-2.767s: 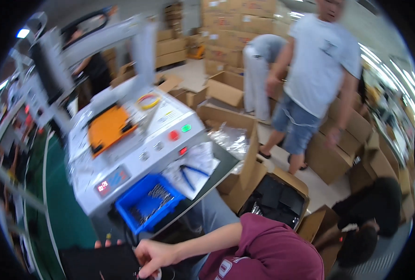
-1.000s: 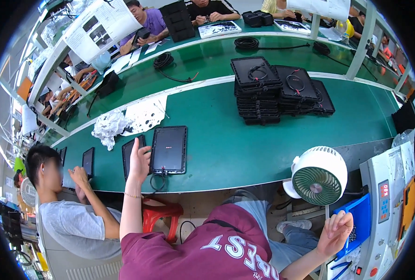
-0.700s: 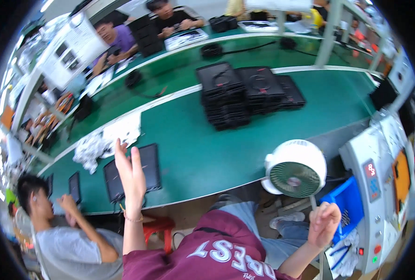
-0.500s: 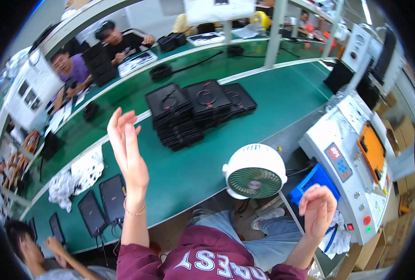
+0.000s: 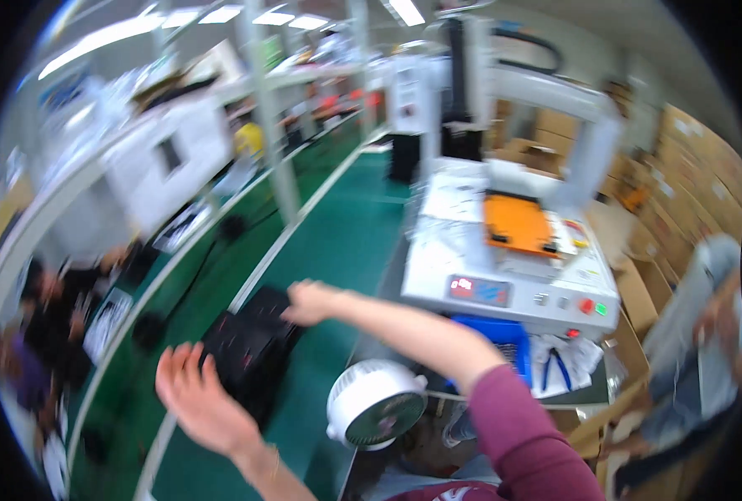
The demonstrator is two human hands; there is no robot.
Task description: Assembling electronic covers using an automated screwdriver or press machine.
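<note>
Stacks of flat black panels (image 5: 250, 338) sit on the green bench, blurred by motion. My left hand (image 5: 200, 397) is beside their near left side, open, its fingers stretched and apart, holding nothing I can see. Across the bench, my right hand (image 5: 308, 302) reaches to the far right end of the stacks, at or against their edge. Its fingers look bent but are smeared, so a grip cannot be made out. Between my arms stands a round white fan (image 5: 375, 405).
To the right stands a white machine (image 5: 513, 275) with an orange plate (image 5: 521, 224) on its bed. In front of it are a blue bin (image 5: 496, 334) and blue-handled pliers (image 5: 557, 367). Cardboard boxes (image 5: 688, 167) line the right; a person sits there. Co-workers sit beyond the bench at left.
The view has swung right, bringing the machine toward the middle. My right hand has moved from near the machine to the black stacks; my left hand has come to their near side.
</note>
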